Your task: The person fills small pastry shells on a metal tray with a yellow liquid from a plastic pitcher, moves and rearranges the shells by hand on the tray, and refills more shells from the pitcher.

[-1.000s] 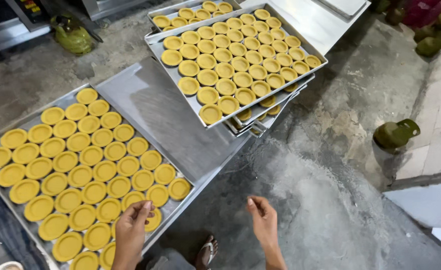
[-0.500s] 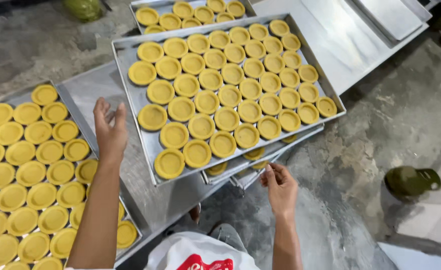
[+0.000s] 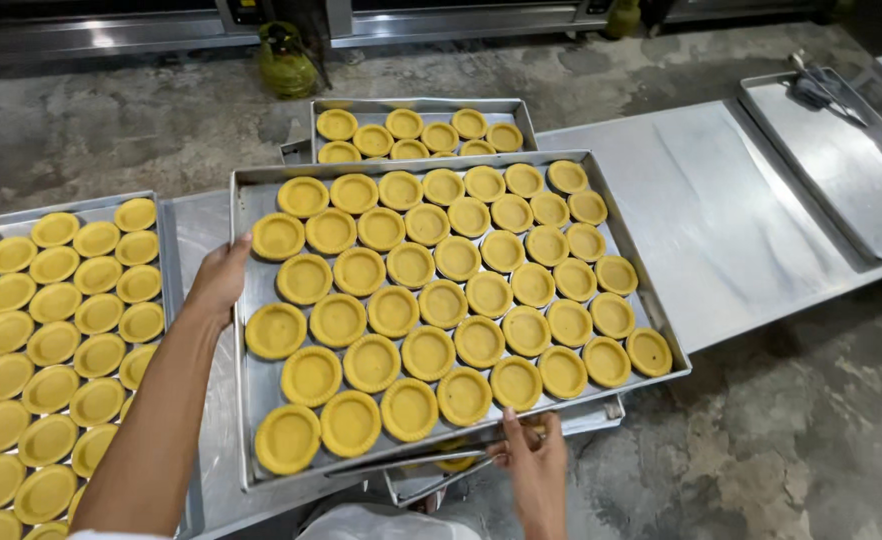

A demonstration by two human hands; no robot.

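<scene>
Both hands have a grip on the top tray (image 3: 261, 470) now: my left hand (image 3: 223, 277) is curled round its left rim, thumb over the edge, and my right hand (image 3: 533, 450) pinches the near rim with thumb on top, fingers underneath. Half a second ago the left hand was only reaching, palm open, over the gap between trays; now it's clamped on, so the tray is held from two sides. It sits on top of the stack (image 3: 431, 480), slightly skewed, loaded with rows of yellow tart shells (image 3: 393, 311). Another filled tray (image 3: 166, 215) lies to the left on the steel worktop (image 3: 721, 220), and a further one (image 3: 416, 105) peeks out behind. I judge the lift is ready to start.
</scene>
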